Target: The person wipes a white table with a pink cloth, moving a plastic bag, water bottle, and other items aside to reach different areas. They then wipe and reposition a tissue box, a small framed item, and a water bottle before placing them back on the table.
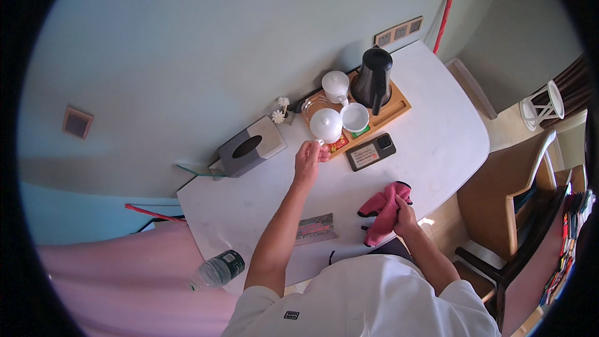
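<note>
My left hand [310, 159] grips the handle of a white lidded cup [326, 125] at the near left corner of a wooden tray [398, 108]. My right hand [403, 213] holds a pink cloth with dark edging [384, 210] above the near side of the white table [444, 112]. Behind the gripped cup, a second white lidded cup [335, 85] stands beside a black kettle [376, 75]. Between the cups and the kettle sits a white bowl-like vessel [355, 117]. A clear glass dish [312, 104] lies partly hidden behind the gripped cup. Small red [339, 143] and green packets [361, 131] lie on the tray.
A phone [370, 152] lies just in front of the tray. To the left stand a tissue box [252, 146] and small white flowers [279, 114]. A flat printed item [316, 229] lies near me, and a plastic bottle [217, 269] at the lower left. Chairs [505, 192] stand right.
</note>
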The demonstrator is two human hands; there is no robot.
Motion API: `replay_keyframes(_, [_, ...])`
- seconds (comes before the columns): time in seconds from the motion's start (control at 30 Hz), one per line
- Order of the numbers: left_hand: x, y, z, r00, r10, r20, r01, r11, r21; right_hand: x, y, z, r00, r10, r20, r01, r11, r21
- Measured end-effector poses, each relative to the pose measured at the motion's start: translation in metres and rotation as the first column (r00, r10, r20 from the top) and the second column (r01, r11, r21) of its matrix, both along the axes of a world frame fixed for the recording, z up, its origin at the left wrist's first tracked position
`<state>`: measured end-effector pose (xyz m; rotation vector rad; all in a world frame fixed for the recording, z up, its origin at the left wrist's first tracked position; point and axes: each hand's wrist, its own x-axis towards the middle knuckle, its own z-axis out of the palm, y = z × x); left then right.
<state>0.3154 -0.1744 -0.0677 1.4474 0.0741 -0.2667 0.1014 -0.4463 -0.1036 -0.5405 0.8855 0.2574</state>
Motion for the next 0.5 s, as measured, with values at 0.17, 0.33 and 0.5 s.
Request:
replay_keyframes(0.17, [0.017,0.006,0.018,0.998,0.014,0.061,-0.016,1.000,0.018,0.006,0.005,0.015,0.999,0.001,-0.037,-0.001,1.000,0.000])
replay_keyframes(0.33, [0.029,0.006,0.026,0.999,0.034,0.035,-0.035,0.999,0.016,0.001,0.000,0.000,0.999,-0.035,-0.039,0.035,0.999,0.009])
replay_keyframes(0.5, [0.042,0.004,0.023,0.993,0.115,-0.011,-0.115,0.993,-0.013,-0.001,-0.001,0.000,0.998,-0.043,-0.049,0.043,0.999,-0.003])
